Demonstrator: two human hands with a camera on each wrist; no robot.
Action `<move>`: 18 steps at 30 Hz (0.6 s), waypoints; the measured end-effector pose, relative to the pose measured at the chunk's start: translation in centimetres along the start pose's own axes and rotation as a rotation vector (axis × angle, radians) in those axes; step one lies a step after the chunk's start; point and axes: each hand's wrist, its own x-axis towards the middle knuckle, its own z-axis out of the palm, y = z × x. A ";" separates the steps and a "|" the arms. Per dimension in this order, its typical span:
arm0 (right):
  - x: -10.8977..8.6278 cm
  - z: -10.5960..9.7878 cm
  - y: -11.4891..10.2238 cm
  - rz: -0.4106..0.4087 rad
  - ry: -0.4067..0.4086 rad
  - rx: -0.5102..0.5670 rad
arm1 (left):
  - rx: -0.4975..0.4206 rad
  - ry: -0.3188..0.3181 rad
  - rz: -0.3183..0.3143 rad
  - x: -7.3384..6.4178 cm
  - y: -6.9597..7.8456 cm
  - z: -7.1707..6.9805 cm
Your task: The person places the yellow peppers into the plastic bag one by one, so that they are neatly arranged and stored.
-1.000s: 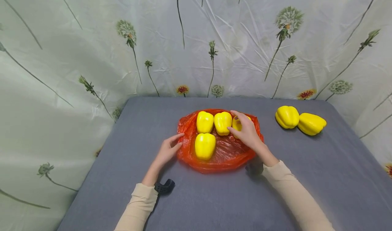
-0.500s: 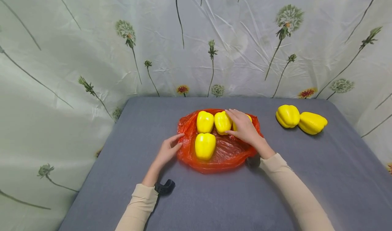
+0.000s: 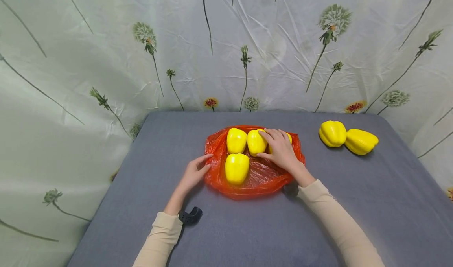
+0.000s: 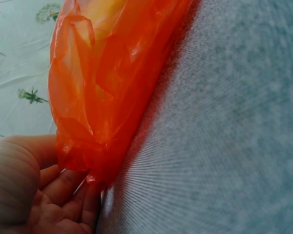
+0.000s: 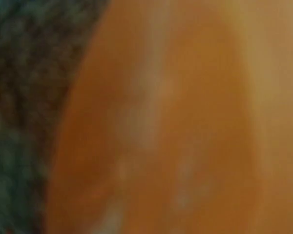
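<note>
A red plastic bag (image 3: 263, 170) lies spread on the grey table, with several yellow bell peppers (image 3: 237, 168) on it. My left hand (image 3: 194, 173) is at the bag's left edge; in the left wrist view its thumb and fingers (image 4: 63, 185) hold the crumpled corner of the bag (image 4: 102, 112). My right hand (image 3: 281, 151) reaches over the bag and grips the middle back pepper (image 3: 256, 142), index finger at its top and thumb at its lower edge. Another pepper (image 3: 290, 138) is mostly hidden behind the right hand. The right wrist view is a close orange-brown blur.
Two more yellow bell peppers (image 3: 332, 133) lie side by side at the back right of the table (image 3: 247, 231). A pale curtain (image 3: 116, 62) printed with dandelions hangs behind. A black wrist device (image 3: 190, 216) sits by the left cuff.
My right hand has shifted left from the rightmost pepper on the bag to the middle one, its fingers closing in around it. The left hand has stayed at the bag's edge.
</note>
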 end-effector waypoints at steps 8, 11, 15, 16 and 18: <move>-0.3 -0.1 0.0 -0.001 0.006 0.009 | -0.008 0.013 0.018 0.1 -0.3 0.1; -0.6 -0.6 0.1 -0.011 0.017 0.027 | 0.001 0.020 0.024 0.5 -1.4 0.3; -1.0 -1.6 0.5 -0.014 0.047 0.063 | -0.020 0.019 0.043 0.6 -1.9 0.3; -1.1 -1.8 0.7 -0.012 0.054 0.069 | -0.023 0.019 0.049 0.6 -1.9 0.3; -1.3 -2.3 1.1 -0.001 0.063 0.073 | -0.023 0.020 0.055 0.6 -1.9 0.2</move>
